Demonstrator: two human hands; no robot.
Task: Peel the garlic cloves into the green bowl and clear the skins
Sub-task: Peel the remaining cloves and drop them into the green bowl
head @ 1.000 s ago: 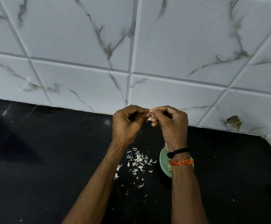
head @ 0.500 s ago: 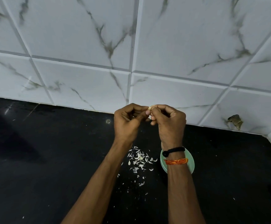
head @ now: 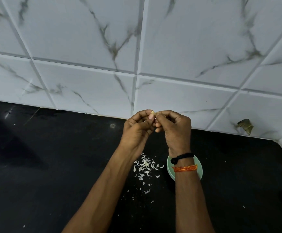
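You hold a garlic clove (head: 153, 112) up in front of you, above the black counter (head: 53, 157) and just before the foot of the white marbled wall tiles (head: 179, 47). Only a small pale tip of it shows above your fingertips, so its long axis is hard to read; what shows seems to point upward and slightly toward the wall. Your left hand (head: 137, 130) has its fingers curled, with the thumb and forefinger pinching the clove from the left. Your right hand (head: 174, 127) is curled too, its fingertips meeting the clove from the right, so that both hands touch at the clove. The rest of the clove is hidden by your fingers.

Below your hands, on the counter, lies a loose heap of white garlic skins (head: 145, 165), with smaller flakes scattered nearer to you. The green bowl (head: 170, 167) stands just right of the heap, and your right forearm crosses over it and covers most of it; what lies inside cannot be seen. On your right wrist sit a black band (head: 182, 157) and an orange thread (head: 184, 168). A brownish mark (head: 244, 126) sits low on the tiles to the right, well apart from your hands.
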